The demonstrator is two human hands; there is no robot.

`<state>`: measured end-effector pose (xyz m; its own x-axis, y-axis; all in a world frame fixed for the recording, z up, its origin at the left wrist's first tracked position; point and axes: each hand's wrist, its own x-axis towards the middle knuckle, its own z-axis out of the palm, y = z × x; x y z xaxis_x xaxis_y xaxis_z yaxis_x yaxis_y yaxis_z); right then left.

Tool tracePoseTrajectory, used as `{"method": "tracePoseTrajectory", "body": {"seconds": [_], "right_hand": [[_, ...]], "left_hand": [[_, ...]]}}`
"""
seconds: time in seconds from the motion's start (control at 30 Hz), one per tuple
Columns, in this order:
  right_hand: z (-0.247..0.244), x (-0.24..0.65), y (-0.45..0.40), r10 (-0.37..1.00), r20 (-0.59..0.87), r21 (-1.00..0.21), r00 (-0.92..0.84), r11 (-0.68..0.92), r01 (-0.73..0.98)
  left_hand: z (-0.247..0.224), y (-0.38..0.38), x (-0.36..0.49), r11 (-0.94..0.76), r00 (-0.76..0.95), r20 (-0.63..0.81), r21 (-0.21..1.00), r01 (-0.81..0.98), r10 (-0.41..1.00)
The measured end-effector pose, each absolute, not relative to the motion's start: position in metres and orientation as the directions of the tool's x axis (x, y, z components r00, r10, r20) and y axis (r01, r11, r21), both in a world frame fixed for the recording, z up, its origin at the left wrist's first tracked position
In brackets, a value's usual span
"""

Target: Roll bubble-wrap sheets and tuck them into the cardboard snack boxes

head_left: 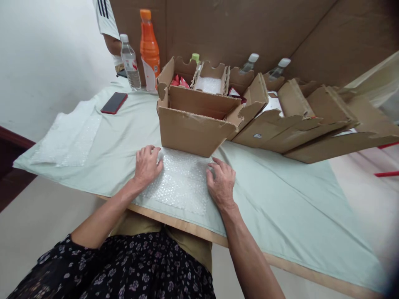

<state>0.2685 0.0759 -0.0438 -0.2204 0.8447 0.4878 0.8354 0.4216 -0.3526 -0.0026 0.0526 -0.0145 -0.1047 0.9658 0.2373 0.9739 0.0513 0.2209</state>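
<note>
In the head view, the label point(150, 77) on the orange plastic bottle point(150, 45) is unreadable. A clear, pebbled bubble-wrap sheet point(183, 182) lies before a brown cardboard box point(188, 131); left hand point(147, 166) and right hand point(221, 182) flank it, thumbs apart from fingers.

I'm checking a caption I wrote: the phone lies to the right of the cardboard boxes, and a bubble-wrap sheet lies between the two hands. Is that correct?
Not quite: the head view shows the phone to the left of the cardboard boxes. The bubble-wrap sheet does lie between the left hand and right hand.
</note>
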Motion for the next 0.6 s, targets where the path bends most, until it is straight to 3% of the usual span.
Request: {"method": "tracePoseTrajectory", "body": {"seconds": [0.17,0.23,0.43,0.6], "right_hand": [[-0.042,0.258,0.070,0.831,0.392,-0.292,-0.395,0.520,0.803],[-0.041,0.253,0.069,0.826,0.327,-0.247,-0.460,0.544,0.802],[-0.042,0.253,0.069,0.833,0.245,-0.215,-0.496,0.546,0.810],[-0.042,0.255,0.069,0.834,0.234,-0.214,-0.499,0.545,0.811]], "left_hand": [[-0.025,0.022,0.017,-0.274,0.236,0.204,0.183,0.944,0.950],[-0.031,0.015,0.022,-0.325,0.300,0.157,0.165,0.931,0.941],[-0.039,0.010,0.001,-0.318,0.309,0.074,0.161,0.935,0.948],[-0.036,0.010,-0.026,-0.138,0.131,0.063,0.127,0.982,0.989]]}}
